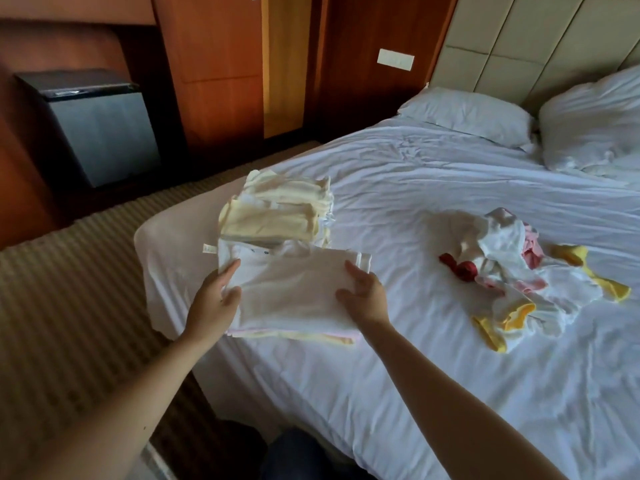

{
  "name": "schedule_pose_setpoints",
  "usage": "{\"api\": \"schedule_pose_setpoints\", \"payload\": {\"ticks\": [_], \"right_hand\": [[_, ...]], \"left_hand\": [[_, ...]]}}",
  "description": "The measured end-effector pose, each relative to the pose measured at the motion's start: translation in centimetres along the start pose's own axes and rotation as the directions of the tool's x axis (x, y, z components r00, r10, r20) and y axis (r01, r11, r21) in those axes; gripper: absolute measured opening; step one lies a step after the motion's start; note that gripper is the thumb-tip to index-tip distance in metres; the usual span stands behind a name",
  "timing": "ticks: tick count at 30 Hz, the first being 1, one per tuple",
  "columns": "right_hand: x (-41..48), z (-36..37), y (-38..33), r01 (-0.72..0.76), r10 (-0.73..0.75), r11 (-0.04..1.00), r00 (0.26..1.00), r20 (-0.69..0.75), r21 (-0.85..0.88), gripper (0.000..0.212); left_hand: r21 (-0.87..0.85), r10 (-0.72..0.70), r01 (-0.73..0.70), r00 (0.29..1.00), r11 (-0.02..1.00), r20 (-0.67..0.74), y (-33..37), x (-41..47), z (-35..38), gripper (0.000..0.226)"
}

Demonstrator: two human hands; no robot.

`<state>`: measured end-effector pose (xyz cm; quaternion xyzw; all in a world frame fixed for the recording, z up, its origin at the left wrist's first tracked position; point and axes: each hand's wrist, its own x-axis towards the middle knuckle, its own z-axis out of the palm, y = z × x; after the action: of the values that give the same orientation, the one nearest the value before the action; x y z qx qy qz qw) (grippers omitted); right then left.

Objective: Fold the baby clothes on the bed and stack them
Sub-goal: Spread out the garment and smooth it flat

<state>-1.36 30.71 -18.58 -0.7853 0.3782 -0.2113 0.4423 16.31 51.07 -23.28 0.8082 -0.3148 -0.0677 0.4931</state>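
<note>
A folded white baby garment (pixel 294 289) tops a low stack (pixel 298 336) of pale pink and yellow folded clothes near the bed's left corner. My left hand (pixel 216 303) grips the garment's left edge, thumb on top. At the garment's right edge rests my right hand (pixel 363 289), fingers spread on the cloth. Behind it stands a taller stack of cream and yellow folded clothes (pixel 277 213). A loose heap of unfolded white, pink, yellow and red baby clothes (pixel 512 271) lies to the right on the white sheet (pixel 433 188).
Two white pillows (pixel 467 116) (pixel 595 123) lie at the padded headboard. Left of the bed is striped carpet (pixel 62 306), with a dark mini fridge (pixel 93 126) and wooden wall panels (pixel 214 71) beyond. The bed's left corner (pixel 152 230) sits close to the stacks.
</note>
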Motion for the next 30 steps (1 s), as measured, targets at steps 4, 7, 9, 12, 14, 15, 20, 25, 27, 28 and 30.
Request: {"api": "schedule_pose_setpoints", "payload": {"ticks": [4,7,9,12,14,15,20,25,27,28,30], "right_hand": [[0.4,1.6,2.1,-0.066,0.069,0.992,0.997,0.028,-0.111,0.064],[1.2,2.1,2.4,-0.062,0.072,0.982,0.996,0.051,-0.177,0.064],[1.6,2.1,2.3,-0.044,0.061,0.972,0.996,0.064,-0.233,0.064],[1.4,1.9,2.2,-0.068,0.088,0.954,0.995,0.054,-0.291,0.063],[0.8,1.9,2.0,-0.026,0.022,0.916,1.000,-0.016,-0.400,0.062],[0.6,2.0,1.8,0.050,-0.074,0.885,0.997,-0.035,-0.463,0.060],[0.8,3.7,0.9,0.401,-0.301,0.747,0.915,0.268,-0.530,0.065],[1.8,4.9,2.8,0.409,-0.216,0.663,0.907,0.362,-0.627,0.080],[2.1,5.2,3.3,0.406,-0.221,0.666,0.909,0.354,-0.626,0.076],[2.1,5.3,3.5,0.410,-0.230,0.666,0.907,0.352,-0.623,0.075],[2.2,5.5,3.9,0.421,-0.249,0.655,0.904,0.347,-0.627,0.073]], "left_hand": [[0.114,-0.086,0.081,0.995,0.990,0.040,-2.0,-0.2,1.6,0.051],[0.162,-0.093,0.087,0.995,0.983,0.034,-2.3,0.0,2.1,0.052],[0.207,-0.094,0.084,0.995,0.975,0.040,-2.0,0.2,2.2,0.053],[0.439,-0.075,0.074,0.997,0.895,-0.015,-1.5,0.4,2.0,0.057],[0.526,0.059,-0.007,0.995,0.850,-0.082,-0.6,0.6,2.2,0.055],[0.518,0.126,-0.073,0.990,0.852,-0.067,0.1,0.7,2.3,0.052],[0.447,0.135,-0.242,0.957,0.861,0.258,2.8,1.5,5.0,0.081],[0.573,0.055,-0.218,0.956,0.790,0.288,0.2,2.0,6.6,0.086],[0.575,0.084,-0.230,0.959,0.785,0.270,-0.4,2.1,7.0,0.082],[0.579,0.095,-0.238,0.959,0.780,0.267,-0.5,2.0,7.2,0.081],[0.588,0.107,-0.248,0.958,0.769,0.265,-0.7,2.0,7.4,0.079]]}}
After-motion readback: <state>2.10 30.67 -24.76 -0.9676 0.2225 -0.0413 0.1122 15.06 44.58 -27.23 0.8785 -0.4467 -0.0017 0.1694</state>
